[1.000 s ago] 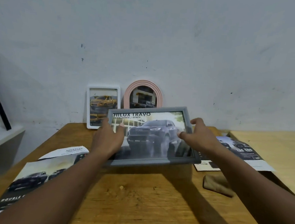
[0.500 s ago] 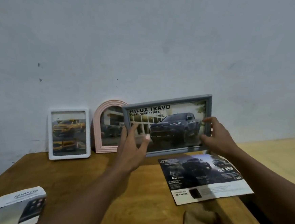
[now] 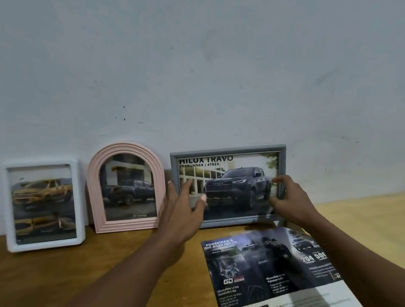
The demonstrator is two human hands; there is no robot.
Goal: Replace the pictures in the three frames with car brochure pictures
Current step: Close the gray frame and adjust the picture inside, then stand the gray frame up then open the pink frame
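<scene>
My left hand (image 3: 182, 214) hides the bottom left corner of the grey frame (image 3: 228, 151), and my right hand (image 3: 289, 203) hides part of its right side. I cannot tell if the frame's bottom edge sits on the table (image 3: 41, 281) or is just above it. The small words on the brochure (image 3: 272, 275) are too blurry to read, and its lower corner is cut off at the bottom of my view. The grey frame is a long rectangle, upright at the back of the table by the wall (image 3: 203, 68), just right of the pink frame (image 3: 93, 181). It holds a shiny picture of a dark truck. My left fingers are straight and spread flat on its glass. My right thumb and fingers curl round its right side and grip it. The pink frame has a round arch top and ridged edges. The white frame (image 3: 44, 245) is smooth with soft corners and shows yellow cars. The table is brown wood. The brochure lies flat, with a crease.
</scene>
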